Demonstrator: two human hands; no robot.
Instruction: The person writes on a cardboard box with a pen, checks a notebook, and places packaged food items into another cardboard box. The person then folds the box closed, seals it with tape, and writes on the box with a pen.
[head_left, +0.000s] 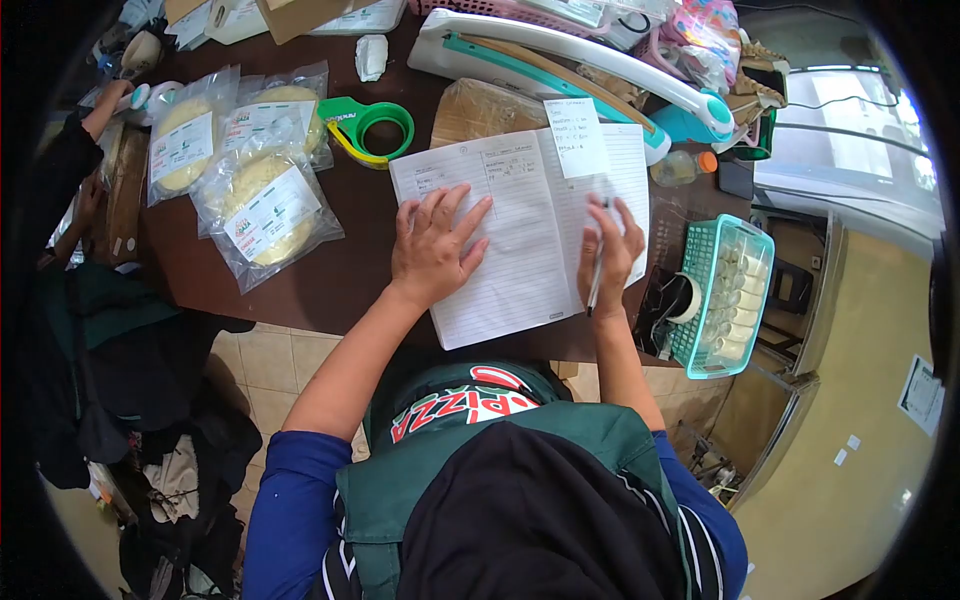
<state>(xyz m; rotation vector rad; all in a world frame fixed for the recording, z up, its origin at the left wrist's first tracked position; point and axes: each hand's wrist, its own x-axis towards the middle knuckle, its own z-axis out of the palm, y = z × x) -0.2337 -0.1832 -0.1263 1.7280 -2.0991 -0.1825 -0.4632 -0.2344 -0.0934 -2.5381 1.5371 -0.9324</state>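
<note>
Brown table (185,255), open notebook (500,290) flat near its front edge, lined pages, handwriting on the upper left page. Left hand (434,245) palm down on the left page, fingers spread, holding nothing. Right hand (612,245) over the right page, fingers bent around a white pen (597,280), dark end toward the body. Hand slightly blurred, so can't tell whether the pen's writing tip touches paper. Small written slip (577,140) on the upper right page, just beyond the right hand.

Beyond the notebook: piece of cardboard (485,108), then a long white-and-teal machine (600,58). Green plastic ring (357,125) with yellow strip, just off the notebook's upper left corner. Farther left, clear bags (268,215) of pale round dough, labelled, overlapping one another. Right side: bottle (677,170) with orange cap; nearer, teal basket (682,345) at the table edge, pale rolled items inside, white ring (687,300) just beside it. Far left, another person's dark sleeve (70,150), hand near a white object.
</note>
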